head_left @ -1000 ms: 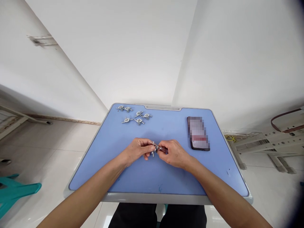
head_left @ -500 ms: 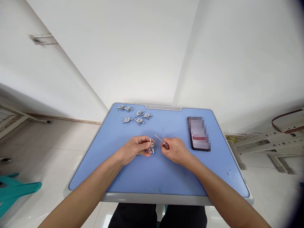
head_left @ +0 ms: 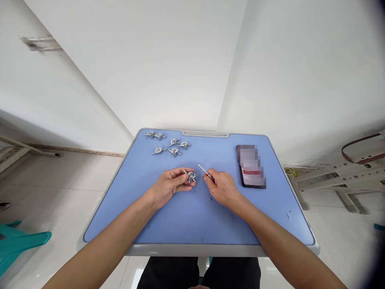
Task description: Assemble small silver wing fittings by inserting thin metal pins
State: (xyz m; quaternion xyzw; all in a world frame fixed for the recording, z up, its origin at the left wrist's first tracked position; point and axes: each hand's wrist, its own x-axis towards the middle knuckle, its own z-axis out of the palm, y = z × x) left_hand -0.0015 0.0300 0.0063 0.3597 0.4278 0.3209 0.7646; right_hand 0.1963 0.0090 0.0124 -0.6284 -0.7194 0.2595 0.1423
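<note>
My left hand [head_left: 169, 184] is closed on a small silver metal fitting [head_left: 190, 176], held just above the middle of the blue tabletop [head_left: 186, 216]. My right hand [head_left: 221, 185] pinches a small screwdriver [head_left: 204, 171] whose thin shaft points up and to the left, a short gap away from the fitting. A tiny dark speck, perhaps a screw [head_left: 210, 198], lies on the tabletop below my right hand.
Several more silver fittings [head_left: 168, 145] lie at the table's far left. A phone [head_left: 250, 166] rests at the far right. A teal chair [head_left: 18, 243] stands on the tiled floor at left, metal frames [head_left: 339, 180] at right.
The screwdriver tip was at the fitting a second ago; my right hand has drawn it away to the right. My left hand has turned the fitting slightly.
</note>
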